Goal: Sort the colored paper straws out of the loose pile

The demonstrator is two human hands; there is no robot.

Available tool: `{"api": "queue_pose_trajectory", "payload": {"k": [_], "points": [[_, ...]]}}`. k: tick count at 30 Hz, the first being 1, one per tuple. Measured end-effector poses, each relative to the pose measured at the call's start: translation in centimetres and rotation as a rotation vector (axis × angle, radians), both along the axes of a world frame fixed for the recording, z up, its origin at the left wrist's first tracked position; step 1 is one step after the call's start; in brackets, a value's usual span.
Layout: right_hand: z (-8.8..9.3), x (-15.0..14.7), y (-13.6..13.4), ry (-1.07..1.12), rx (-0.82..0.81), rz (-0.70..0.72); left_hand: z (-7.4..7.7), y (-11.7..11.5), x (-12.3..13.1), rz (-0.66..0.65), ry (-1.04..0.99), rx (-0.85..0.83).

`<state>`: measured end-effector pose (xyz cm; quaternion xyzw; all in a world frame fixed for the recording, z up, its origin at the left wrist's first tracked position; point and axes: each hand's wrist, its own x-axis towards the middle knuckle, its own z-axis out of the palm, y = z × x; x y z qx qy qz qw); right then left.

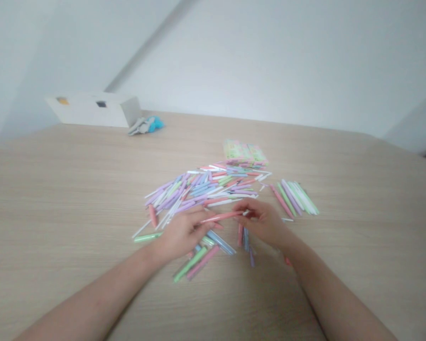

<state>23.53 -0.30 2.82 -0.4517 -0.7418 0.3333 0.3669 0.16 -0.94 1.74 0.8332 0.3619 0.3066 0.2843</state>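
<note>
Between my two hands lies a coral-red pen barrel point(222, 217), nearly level and pointing right. My left hand point(184, 230) is closed around its left part. The fingers of my right hand point(261, 220) pinch at its right end, where a small whitish bit shows, too blurred to name. Just beyond my hands spreads a loose pile of pen parts point(202, 188) in purple, blue, green, red and white, with thin white sticks among them. Under and in front of my hands lie more barrels, among them a green one point(190, 265) and a pink one point(203, 263).
Right of the pile, several pens point(298, 198) lie side by side in a slanted row. Clear-wrapped packs point(244, 152) with green and pink print sit behind the pile. At the back left stand a white box point(92, 111) and a crumpled grey-and-blue item point(147, 125), near the wall.
</note>
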Motion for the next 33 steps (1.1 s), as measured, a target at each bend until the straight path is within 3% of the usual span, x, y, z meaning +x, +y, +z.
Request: {"api": "queue_pose_trajectory", "payload": {"k": [5, 11, 15, 21, 24, 28, 33], "points": [[-0.5, -0.1, 0.0, -0.016, 0.013, -0.048, 0.3, -0.1, 0.0, -0.006, 0.007, -0.027], [-0.7, -0.8, -0.4, 0.155, -0.273, 0.022, -0.2, 0.0, -0.1, 0.011, -0.006, 0.11], [-0.7, -1.2, -0.5, 0.249, -0.343, -0.005, -0.4, -0.1, -0.1, 0.05, 0.035, 0.198], [-1.0, -0.8, -0.1, 0.225, -0.291, -0.014, -0.5, 0.0, -0.1, 0.107, 0.03, 0.15], [-0.7, -0.4, 0.1, 0.188, -0.176, -0.052, -0.4, 0.3, -0.2, 0.157, -0.05, 0.022], [-0.3, -0.1, 0.2, 0.178, -0.103, -0.091, -0.4, 0.8, -0.3, 0.105, -0.096, -0.164], [-0.5, 0.0, 0.2, 0.199, -0.122, -0.073, -0.7, 1.0, -0.4, 0.146, -0.074, -0.044]]}}
